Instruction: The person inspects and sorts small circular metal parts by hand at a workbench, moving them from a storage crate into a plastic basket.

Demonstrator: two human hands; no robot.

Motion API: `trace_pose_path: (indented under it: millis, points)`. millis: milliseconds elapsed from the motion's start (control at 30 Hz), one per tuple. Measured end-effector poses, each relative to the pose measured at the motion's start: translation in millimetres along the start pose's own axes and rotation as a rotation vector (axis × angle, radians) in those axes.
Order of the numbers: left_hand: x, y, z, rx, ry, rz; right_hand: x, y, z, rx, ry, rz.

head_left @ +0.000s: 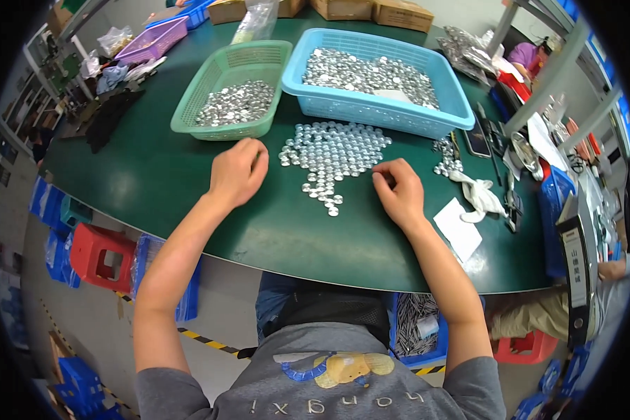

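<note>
Many small round shiny silver pieces point(339, 148) lie spread in one layer on the green table in front of me. My left hand point(239, 171) rests at the near side of the green basket point(182, 115), left of these pieces, its fingers curled in. Whatever it may hold is hidden. At the right edge of the spread sits my right hand point(401, 190), thumb and fingers bent together; I cannot make out anything in them. Similar pieces partly fill the green basket and the larger light-blue basket point(371, 108) beside it.
To the right lie a phone point(477, 140), a white glove point(480, 196), white paper point(458, 229), a caliper-like tool point(513, 204) and a few loose pieces point(446, 157). A binder point(576, 266) stands at the right edge. Cardboard boxes point(402, 14) and a purple basket point(152, 40) are farther back.
</note>
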State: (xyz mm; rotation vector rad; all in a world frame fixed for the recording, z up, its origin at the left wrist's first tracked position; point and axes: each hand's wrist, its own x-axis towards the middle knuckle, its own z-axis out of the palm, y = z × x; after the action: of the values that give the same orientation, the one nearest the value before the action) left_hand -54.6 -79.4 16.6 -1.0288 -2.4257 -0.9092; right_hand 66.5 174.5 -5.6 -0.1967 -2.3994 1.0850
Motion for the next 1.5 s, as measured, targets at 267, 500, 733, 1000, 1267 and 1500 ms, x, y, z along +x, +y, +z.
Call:
trace_pose_path:
  millis: [267, 500, 733, 1000, 1267, 1500]
  points:
    - [-11.0, 40.6, 30.0, -0.101, -0.224, 0.347, 0.7, 4.8, 0.4, -0.450, -0.037, -0.246]
    - [0.9, 47.5, 54.3, -0.196, -0.285, 0.460, -7.0, -2.8, -11.3, -0.353, -0.183, -0.306]
    - [26.4, 37.2, 60.8, -0.115, -0.146, 0.290, 15.9, 7.2, -9.8, -0.296, -0.157, -0.288]
    - [10.7, 40.7, 53.1, -0.126, -0.340, 0.299, 4.7, -0.2, -12.3, -0.325, -0.294, -0.303]
    - [20.6, 24.6, 45.8, 0.045, -0.280, 0.207, 20.9, -8.8, -5.0, -0.277, -0.357, -0.283]
    - [15.5, 24.9, 50.3, 0.068, -0.523, 0.128, 26.0, -8.7, -0.8, -0.408, -0.501, -0.370]
